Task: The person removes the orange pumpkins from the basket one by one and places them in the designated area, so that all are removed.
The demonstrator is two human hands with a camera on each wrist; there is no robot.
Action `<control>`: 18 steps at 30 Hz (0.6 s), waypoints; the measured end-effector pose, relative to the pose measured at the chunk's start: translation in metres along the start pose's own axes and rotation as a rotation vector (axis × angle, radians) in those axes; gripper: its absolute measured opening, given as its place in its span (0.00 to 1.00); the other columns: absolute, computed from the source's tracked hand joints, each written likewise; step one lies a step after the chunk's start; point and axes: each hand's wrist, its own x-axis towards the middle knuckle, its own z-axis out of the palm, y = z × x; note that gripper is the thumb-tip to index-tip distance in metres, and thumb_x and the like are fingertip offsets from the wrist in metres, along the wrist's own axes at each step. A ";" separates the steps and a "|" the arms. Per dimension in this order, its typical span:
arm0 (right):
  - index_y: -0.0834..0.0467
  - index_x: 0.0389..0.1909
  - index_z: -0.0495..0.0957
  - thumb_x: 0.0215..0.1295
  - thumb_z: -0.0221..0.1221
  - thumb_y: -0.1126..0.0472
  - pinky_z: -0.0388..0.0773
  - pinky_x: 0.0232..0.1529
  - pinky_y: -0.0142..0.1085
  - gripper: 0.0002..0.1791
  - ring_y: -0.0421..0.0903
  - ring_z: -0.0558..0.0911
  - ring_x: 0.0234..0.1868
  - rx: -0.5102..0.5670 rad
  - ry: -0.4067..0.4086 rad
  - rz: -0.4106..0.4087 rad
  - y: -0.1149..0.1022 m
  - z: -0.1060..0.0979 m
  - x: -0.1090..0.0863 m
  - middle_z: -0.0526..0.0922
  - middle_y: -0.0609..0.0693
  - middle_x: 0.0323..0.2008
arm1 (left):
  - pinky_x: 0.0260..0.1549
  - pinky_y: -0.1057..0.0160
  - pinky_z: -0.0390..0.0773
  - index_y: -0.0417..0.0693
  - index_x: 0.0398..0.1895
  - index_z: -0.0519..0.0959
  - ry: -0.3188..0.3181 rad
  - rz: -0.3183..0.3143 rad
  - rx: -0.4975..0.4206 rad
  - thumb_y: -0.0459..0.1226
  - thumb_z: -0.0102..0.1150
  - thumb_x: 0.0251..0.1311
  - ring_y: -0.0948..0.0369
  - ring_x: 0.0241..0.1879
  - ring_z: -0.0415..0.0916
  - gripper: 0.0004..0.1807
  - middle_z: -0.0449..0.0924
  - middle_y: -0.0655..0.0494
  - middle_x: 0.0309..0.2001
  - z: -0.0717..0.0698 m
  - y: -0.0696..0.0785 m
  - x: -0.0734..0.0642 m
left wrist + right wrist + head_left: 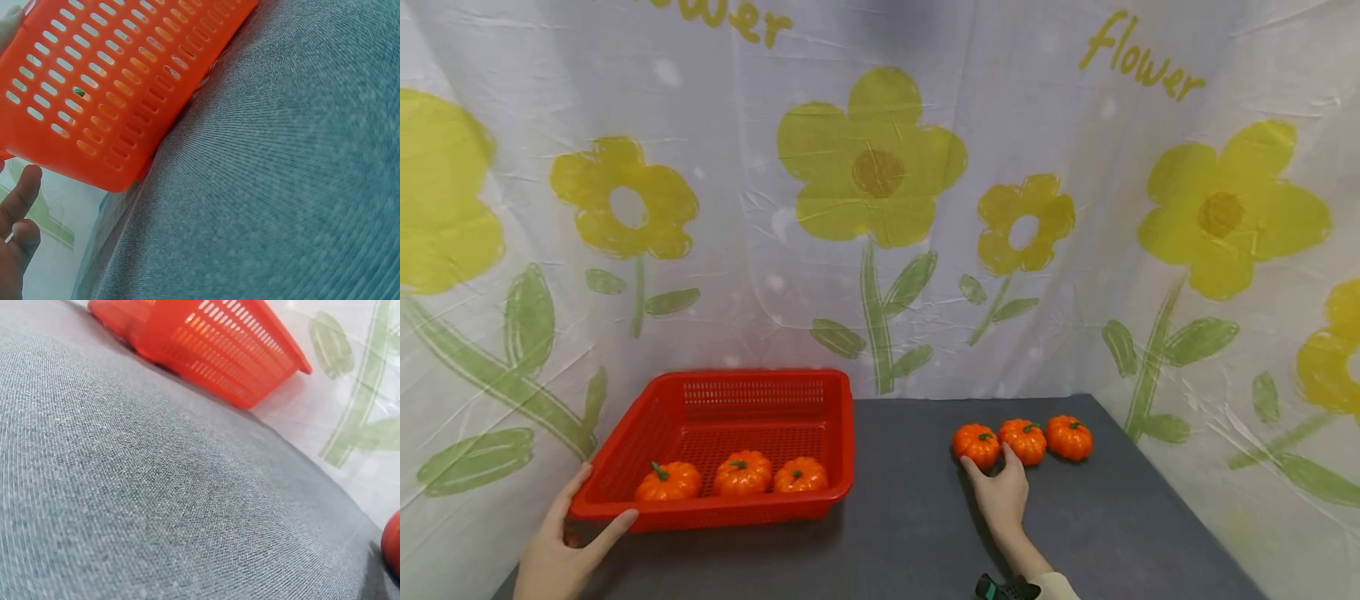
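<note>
A red plastic basket [838, 500] stands on the left of the table, with three orange toy pumpkins [742, 473] along its near side. My left hand [561, 533] holds the basket's near left corner, thumb at the front rim and fingers along the left side. In the left wrist view its fingers [25, 194] show beside the slotted wall. To the right, three more pumpkins sit in a row. My right hand [1003, 496] grips the leftmost pumpkin [975, 443] between thumb and fingers. Right of it are the middle pumpkin [1026, 440] and the rightmost pumpkin [1070, 437].
Grey cloth covers the table [902, 500]; its surface lies between the basket and the row of pumpkins. A white curtain [737, 292] printed with yellow flowers closes off the back and both sides. A dark band [1007, 588] circles the right wrist.
</note>
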 end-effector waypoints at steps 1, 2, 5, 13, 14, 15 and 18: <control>0.76 0.71 0.69 0.62 0.76 0.55 0.66 0.70 0.63 0.45 0.72 0.73 0.68 0.004 -0.001 0.003 0.000 0.000 0.000 0.74 0.75 0.68 | 0.24 0.61 0.61 0.57 0.88 0.47 0.001 0.002 0.002 0.60 0.72 0.63 0.59 0.25 0.57 0.59 0.63 0.51 0.28 0.000 0.000 0.000; 0.75 0.71 0.69 0.62 0.76 0.55 0.66 0.70 0.63 0.45 0.72 0.73 0.68 0.009 0.003 0.001 0.000 0.000 0.000 0.74 0.75 0.68 | 0.24 0.61 0.61 0.56 0.88 0.47 0.001 0.007 0.005 0.60 0.72 0.63 0.59 0.25 0.57 0.59 0.63 0.51 0.28 0.000 0.000 0.000; 0.76 0.71 0.69 0.61 0.77 0.56 0.65 0.71 0.63 0.45 0.71 0.73 0.69 0.038 0.019 -0.002 0.001 0.001 0.000 0.74 0.74 0.68 | 0.24 0.60 0.60 0.57 0.88 0.47 -0.005 -0.001 0.008 0.60 0.72 0.63 0.59 0.25 0.57 0.59 0.58 0.54 0.26 -0.001 0.000 0.000; 0.74 0.69 0.73 0.60 0.77 0.59 0.68 0.68 0.63 0.41 0.70 0.76 0.65 0.086 0.115 -0.045 0.004 0.004 0.001 0.77 0.72 0.64 | 0.23 0.60 0.60 0.59 0.88 0.47 -0.004 -0.011 -0.003 0.61 0.72 0.62 0.59 0.24 0.56 0.59 0.58 0.55 0.25 0.000 -0.001 -0.001; 0.73 0.69 0.73 0.60 0.77 0.59 0.68 0.67 0.63 0.40 0.69 0.76 0.65 0.088 0.122 -0.049 0.003 0.004 0.001 0.78 0.71 0.64 | 0.23 0.60 0.60 0.58 0.88 0.47 -0.005 -0.014 -0.002 0.61 0.71 0.62 0.59 0.24 0.56 0.59 0.55 0.57 0.24 0.000 0.000 -0.001; 0.73 0.68 0.73 0.60 0.77 0.59 0.68 0.67 0.63 0.40 0.70 0.76 0.64 0.095 0.129 -0.055 0.002 0.003 0.000 0.78 0.71 0.63 | 0.23 0.60 0.59 0.58 0.88 0.47 -0.005 -0.020 -0.002 0.62 0.71 0.62 0.59 0.23 0.56 0.60 0.55 0.57 0.24 0.000 0.000 -0.001; 0.73 0.67 0.75 0.60 0.77 0.60 0.72 0.63 0.63 0.38 0.69 0.78 0.61 0.108 0.150 -0.086 -0.001 0.002 -0.001 0.79 0.71 0.62 | 0.22 0.60 0.59 0.58 0.88 0.47 -0.001 -0.027 -0.003 0.62 0.72 0.62 0.59 0.23 0.56 0.60 0.55 0.56 0.23 0.001 0.001 -0.001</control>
